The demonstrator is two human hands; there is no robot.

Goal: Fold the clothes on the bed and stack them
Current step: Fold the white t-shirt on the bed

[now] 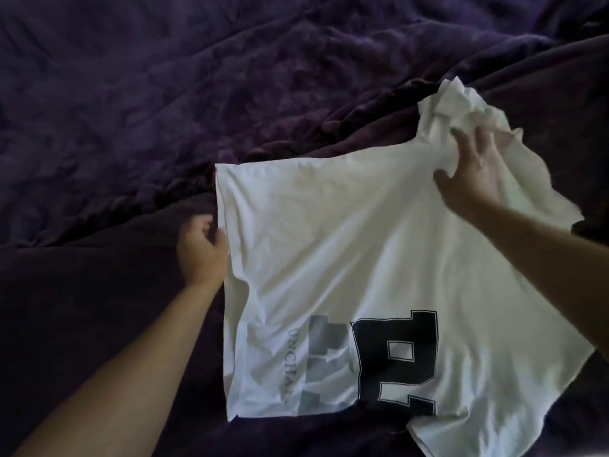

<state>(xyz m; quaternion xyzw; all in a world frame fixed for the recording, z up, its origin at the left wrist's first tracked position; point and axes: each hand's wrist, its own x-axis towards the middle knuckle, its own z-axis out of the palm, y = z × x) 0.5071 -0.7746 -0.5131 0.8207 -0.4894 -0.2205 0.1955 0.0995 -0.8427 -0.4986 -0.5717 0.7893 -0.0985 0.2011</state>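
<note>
A white T-shirt [346,245] with a large black letter print and grey lettering lies spread on the bed, its hem edge toward the left. My left hand [201,250] grips that left edge, fingers curled round the fabric. My right hand [469,174] lies on the upper right part of the shirt with its fingers spread, pressing the cloth just below a crumpled bunch of white fabric [461,103]. The shirt's lower right corner hangs loose and wrinkled.
A dark purple blanket [164,94] covers the whole bed in deep rumpled folds, with a raised ridge running diagonally behind the shirt. No other clothes show in view.
</note>
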